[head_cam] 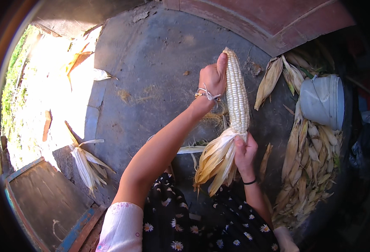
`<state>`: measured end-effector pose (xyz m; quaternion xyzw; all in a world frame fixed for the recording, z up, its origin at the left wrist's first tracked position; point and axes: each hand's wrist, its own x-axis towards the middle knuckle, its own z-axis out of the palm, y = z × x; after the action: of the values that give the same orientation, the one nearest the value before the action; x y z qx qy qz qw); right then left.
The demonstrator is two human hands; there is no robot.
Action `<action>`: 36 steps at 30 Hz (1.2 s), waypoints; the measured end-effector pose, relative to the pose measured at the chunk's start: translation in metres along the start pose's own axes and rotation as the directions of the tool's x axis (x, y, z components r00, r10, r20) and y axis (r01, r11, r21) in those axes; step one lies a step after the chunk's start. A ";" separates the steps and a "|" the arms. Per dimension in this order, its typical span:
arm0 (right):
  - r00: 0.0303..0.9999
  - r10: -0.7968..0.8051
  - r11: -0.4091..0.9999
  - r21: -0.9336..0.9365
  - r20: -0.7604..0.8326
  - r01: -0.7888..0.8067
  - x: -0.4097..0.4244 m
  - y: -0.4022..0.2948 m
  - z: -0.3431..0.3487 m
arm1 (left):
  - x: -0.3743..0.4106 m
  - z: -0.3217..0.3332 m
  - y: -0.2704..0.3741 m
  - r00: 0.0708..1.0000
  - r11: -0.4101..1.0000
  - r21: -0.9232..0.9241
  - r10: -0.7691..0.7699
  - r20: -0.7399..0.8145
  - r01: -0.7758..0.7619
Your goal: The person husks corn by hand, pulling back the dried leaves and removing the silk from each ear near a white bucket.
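Observation:
An ear of white corn [237, 91] points up and away in front of me, its kernels bare. Peeled-back dry husk leaves [218, 154] hang from its base towards my lap. My left hand [214, 75] grips the ear near its tip, thumb pressed along the top end. At the bottom of the ear, my right hand [246, 151] holds the base where the husk joins it. The fingers of both hands are partly hidden behind the corn and husk.
A pile of unhusked corn ears [311, 157] lies at the right, with a pale plastic bucket [318, 100] lying against it. Loose husks [89, 160] are on the dark floor [159, 56] at left. A wooden door [49, 201] stands near the sunlit opening. A reddish panel [266, 19] borders the far side.

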<state>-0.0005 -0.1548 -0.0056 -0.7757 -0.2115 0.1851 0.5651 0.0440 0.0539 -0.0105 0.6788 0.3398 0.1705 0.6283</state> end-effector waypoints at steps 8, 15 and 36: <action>0.996 0.044 0.999 0.004 -0.081 -0.044 -0.002 0.012 -0.006 | -0.045 0.025 -0.026 0.995 0.994 -0.060 0.094 0.017 -0.093; 0.981 0.112 0.994 0.024 -0.157 -0.109 0.009 0.003 -0.015 | -0.082 -0.004 -0.072 0.951 0.980 -0.162 -0.061 0.304 0.115; 0.983 0.100 0.994 0.048 -0.155 -0.094 0.002 -0.007 -0.002 | -0.075 0.026 -0.045 0.996 0.977 0.197 0.067 0.052 -0.076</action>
<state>0.0016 -0.1535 0.0015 -0.7857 -0.1244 0.1547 0.5859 -0.0031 -0.0168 -0.0437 0.7536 0.3161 0.1430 0.5584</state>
